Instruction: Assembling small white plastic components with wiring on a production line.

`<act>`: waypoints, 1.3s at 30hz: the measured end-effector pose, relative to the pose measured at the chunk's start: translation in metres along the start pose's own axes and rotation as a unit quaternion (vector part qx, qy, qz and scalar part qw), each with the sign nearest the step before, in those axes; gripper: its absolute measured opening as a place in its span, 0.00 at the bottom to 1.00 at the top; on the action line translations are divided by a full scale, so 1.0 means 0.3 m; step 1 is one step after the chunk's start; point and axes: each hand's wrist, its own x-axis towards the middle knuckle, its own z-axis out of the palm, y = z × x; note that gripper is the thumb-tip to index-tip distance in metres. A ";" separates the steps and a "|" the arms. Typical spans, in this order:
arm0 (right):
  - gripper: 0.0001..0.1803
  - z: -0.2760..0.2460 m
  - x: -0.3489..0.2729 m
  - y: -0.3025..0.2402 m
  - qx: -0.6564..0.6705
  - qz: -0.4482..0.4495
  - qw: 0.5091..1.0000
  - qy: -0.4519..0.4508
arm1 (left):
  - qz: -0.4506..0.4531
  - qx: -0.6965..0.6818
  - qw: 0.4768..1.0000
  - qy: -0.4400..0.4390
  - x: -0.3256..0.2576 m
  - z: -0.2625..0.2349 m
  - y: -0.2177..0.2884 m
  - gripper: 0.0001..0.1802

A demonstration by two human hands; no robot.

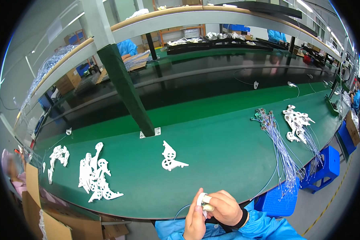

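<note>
Close to the table's front edge, my left hand (195,222) is closed around a small white plastic part (201,199) with a curved rim. My right hand (227,208) pinches the same part from the other side, its fingertips beside a pale, yellowish bit whose kind I cannot make out. A thin bluish cable (181,211) curves out by my left hand; where it ends is hidden. Two flat white plastic pieces (171,157) with spoked round ends lie on the green table (212,152) ahead of my hands.
To the left lie a pile of white plastic pieces (95,174) and a smaller group (59,158). At right are a bundle of thin cables (282,154) and white parts with cables (297,122). A green-wrapped post (126,88) rises from the table. Blue stools (279,202) and cardboard boxes (64,220) flank it.
</note>
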 end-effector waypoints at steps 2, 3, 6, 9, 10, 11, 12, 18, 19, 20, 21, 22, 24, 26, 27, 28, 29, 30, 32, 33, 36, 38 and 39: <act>0.20 -0.002 -0.002 0.000 0.031 0.022 0.999 0.003 | -0.008 0.039 0.999 -0.003 0.003 -0.003 0.002 0.28; 0.19 -0.003 -0.004 0.001 0.063 0.044 0.997 0.005 | -0.009 0.040 0.999 -0.004 0.005 -0.002 0.003 0.28; 0.18 -0.008 0.004 0.014 0.082 0.026 0.996 -0.005 | -0.012 0.056 0.998 -0.009 0.014 -0.002 0.004 0.28; 0.18 -0.018 0.014 -0.010 0.125 0.087 0.988 -0.032 | 0.010 0.048 0.999 -0.007 0.022 -0.001 0.004 0.29; 0.18 -0.016 0.014 -0.009 0.125 0.087 0.988 -0.031 | 0.000 0.036 0.999 -0.003 0.021 0.014 0.018 0.29; 0.18 -0.014 0.013 -0.007 0.126 0.097 0.986 -0.038 | -0.010 0.025 1.000 0.002 0.022 0.024 0.028 0.29; 0.17 -0.012 0.011 -0.003 0.128 0.107 0.985 -0.045 | -0.011 0.026 1.000 0.001 0.023 0.025 0.031 0.29; 0.20 -0.012 0.029 0.011 0.021 -0.005 0.999 -0.033 | -0.076 -0.003 0.997 0.010 0.021 0.029 0.053 0.28; 0.20 -0.016 0.033 0.008 0.021 -0.005 0.999 -0.032 | -0.077 -0.002 0.997 -0.005 0.021 0.017 0.051 0.28; 0.21 -0.021 0.036 0.007 0.005 -0.008 0.999 -0.049 | -0.078 -0.001 0.997 -0.019 0.022 0.010 0.050 0.28; 0.21 -0.022 0.036 0.005 -0.011 -0.011 0.998 -0.067 | -0.079 0.000 0.997 -0.019 0.022 0.010 0.048 0.28; 0.21 -0.022 0.035 0.001 -0.011 -0.010 0.998 -0.066 | -0.067 0.008 0.998 -0.009 0.021 0.012 0.043 0.28; 0.21 -0.024 0.036 -0.004 -0.016 -0.012 0.998 -0.060 | -0.055 0.015 0.998 0.002 0.023 0.010 0.020 0.28; 0.20 -0.021 0.033 -0.006 -0.006 -0.007 0.999 -0.051 | 0.016 0.044 0.999 0.006 0.028 -0.007 -0.024 0.28; 0.19 -0.018 0.028 -0.006 0.002 0.000 0.999 -0.042 | 0.016 0.043 0.999 0.005 0.027 -0.002 -0.027 0.28; 0.19 -0.013 0.022 -0.003 0.001 0.001 0.999 -0.042 | 0.024 0.054 0.998 0.016 0.026 0.004 -0.027 0.27; 0.19 -0.004 0.016 0.002 0.019 0.005 1.000 -0.019 | 0.033 0.064 0.997 0.028 0.026 0.010 -0.028 0.27; 0.18 0.004 0.011 0.004 0.037 0.010 0.999 0.003 | 0.032 0.064 0.997 0.028 0.026 0.019 -0.031 0.27; 0.17 0.018 0.006 0.003 0.048 0.021 0.998 0.017 | 0.058 0.063 0.994 0.075 0.027 0.035 -0.036 0.26; 0.16 0.021 0.006 0.004 0.061 0.031 0.997 0.031 | 0.058 0.063 0.994 0.075 0.023 0.028 -0.032 0.26; 0.16 0.015 0.005 -0.004 0.040 0.021 0.999 0.017 | 0.019 0.009 0.999 0.029 0.004 0.004 -0.019 0.26; 0.16 0.011 0.014 -0.022 0.020 0.011 1.000 0.022 | 0.031 0.052 0.998 0.028 -0.005 0.000 -0.015 0.27; 0.16 0.008 0.017 -0.027 -0.001 -0.001 1.000 0.026 | 0.031 0.051 0.998 0.028 -0.005 0.001 -0.018 0.27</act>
